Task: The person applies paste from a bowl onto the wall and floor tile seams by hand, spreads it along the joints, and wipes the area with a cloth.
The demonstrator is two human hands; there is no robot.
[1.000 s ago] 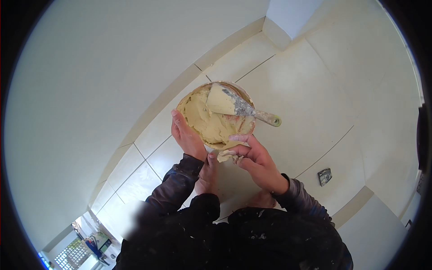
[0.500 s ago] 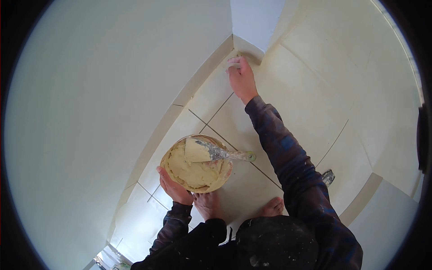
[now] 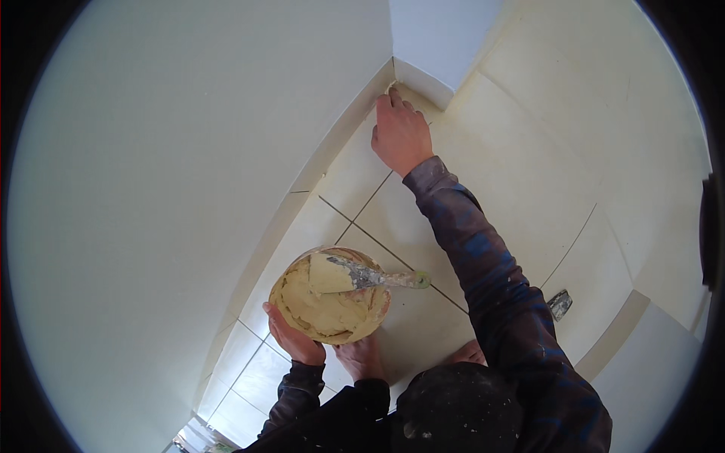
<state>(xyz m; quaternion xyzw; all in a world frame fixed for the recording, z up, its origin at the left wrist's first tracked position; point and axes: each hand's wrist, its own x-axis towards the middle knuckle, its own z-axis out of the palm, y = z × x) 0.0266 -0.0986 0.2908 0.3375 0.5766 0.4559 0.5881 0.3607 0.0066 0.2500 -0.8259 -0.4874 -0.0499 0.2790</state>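
My left hand (image 3: 297, 340) cups the bucket (image 3: 381, 309) of cream paste (image 3: 321, 308) near the left edge of the floor (image 3: 513, 174), while my right hand (image 3: 403, 137), its grip undeterminable, reaches the far corner, where light, even fingertip pressure along the skirting (image 3: 340, 134) appears advisable.

Shows pale creamy yellow across the paste (image 3: 332, 309), with reddish-pink smears along the inside of the bucket (image 3: 384, 303). Carries the same yellow on the blade of the putty knife (image 3: 362, 277), mottled dark grey towards the neck, then blotched beige-pink to a yellow-green handle tip. Runs dark maroon-brown with blue patches along the right sleeve (image 3: 483, 245). Speckles white over the black trousers (image 3: 457, 411). Lines cream floor tiles (image 3: 521, 174) with dark joints beside a beige skirting (image 3: 343, 128) and grey-green wall (image 3: 189, 151).
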